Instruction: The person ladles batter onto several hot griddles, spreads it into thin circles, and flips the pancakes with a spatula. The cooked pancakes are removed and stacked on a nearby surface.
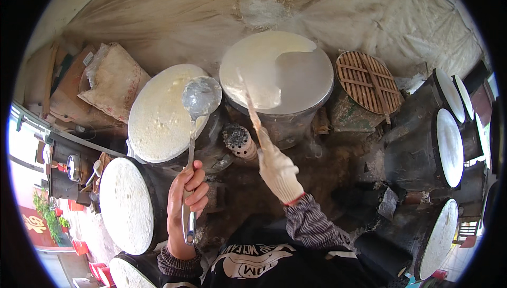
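Observation:
My bare left hand (188, 197) grips the handle of a metal ladle (202, 97), whose bowl is smeared with pale batter and hangs over the right side of a round griddle covered with a pale yellowish layer (158, 121). In my right hand (279, 171), in a white knitted glove, is a long thin spreader or spatula (253, 115). Its far end lies over a middle round griddle (307, 78). Wet-looking pale batter (253, 58) covers that griddle's left and far parts; a grey surface shows at the right.
A perforated charcoal briquette (239, 141) stands between the two griddles. A round slatted wooden rack (368, 82) leans at the right. More drum stoves with whitish round tops (126, 205) stand on both sides. A filled sack (115, 82) lies at the back left.

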{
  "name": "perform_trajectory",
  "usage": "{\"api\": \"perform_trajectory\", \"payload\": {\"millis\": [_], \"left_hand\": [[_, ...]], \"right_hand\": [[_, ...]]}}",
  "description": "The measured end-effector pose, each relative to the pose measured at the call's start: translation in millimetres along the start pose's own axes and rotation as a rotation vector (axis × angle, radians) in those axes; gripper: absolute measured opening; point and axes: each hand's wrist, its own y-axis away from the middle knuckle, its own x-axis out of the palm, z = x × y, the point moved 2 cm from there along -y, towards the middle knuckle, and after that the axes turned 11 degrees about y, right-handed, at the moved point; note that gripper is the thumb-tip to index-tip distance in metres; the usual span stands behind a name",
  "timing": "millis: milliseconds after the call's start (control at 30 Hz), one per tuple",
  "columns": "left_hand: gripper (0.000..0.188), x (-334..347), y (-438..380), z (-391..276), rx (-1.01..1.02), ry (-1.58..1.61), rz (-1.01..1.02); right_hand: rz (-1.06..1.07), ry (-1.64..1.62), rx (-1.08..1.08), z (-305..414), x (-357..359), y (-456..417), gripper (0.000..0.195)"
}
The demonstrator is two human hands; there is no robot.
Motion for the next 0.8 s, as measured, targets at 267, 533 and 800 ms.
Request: {"api": "perform_trajectory", "payload": {"millis": [267,533,800], "left_hand": [[0.018,-11,14,-8,-0.004,-0.028,-0.043],[0.017,-8,13,-5,-0.064,0.022,-0.01],[0.017,-2,9,6,-0.108,-0.008,-0.021]], "right_hand": [[0.619,-0.413,-0.008,36,-2,-37,0.073],[0.537,-0.152,0.118,-30,-4,11,0.08],[-0.078,0.001,-0.094,-25,17,33,0.083]]}}
